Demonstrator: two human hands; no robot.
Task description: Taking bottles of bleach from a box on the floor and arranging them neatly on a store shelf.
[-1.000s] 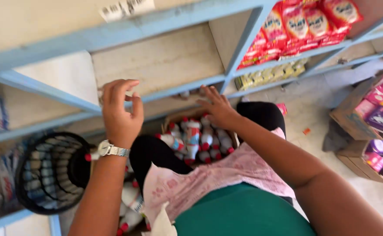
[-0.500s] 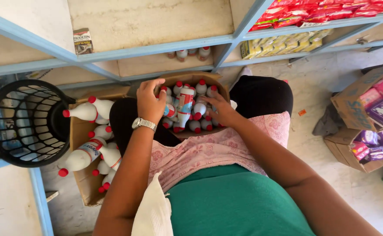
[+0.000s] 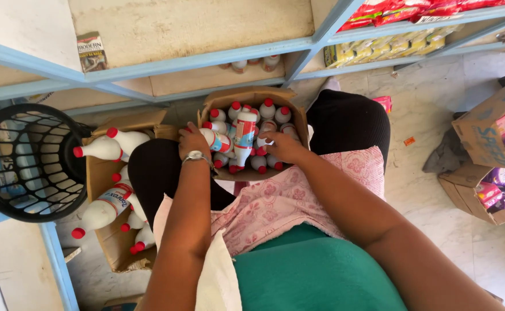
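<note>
Near the centre of the frame, an open cardboard box (image 3: 298,118) packed with small white red-capped bottles (image 3: 267,109) sits between the person's knees. The left hand (image 3: 194,141) has its fingers curled around one tilted bottle (image 3: 218,140); the right hand (image 3: 284,147) closes its fingers on another at the box's near edge. The bottles look like stiff, smooth plastic, probably light but slippery, best gripped around the body below the cap. At left lie larger bottles (image 3: 105,148) beside a black basket (image 3: 25,161).
</note>
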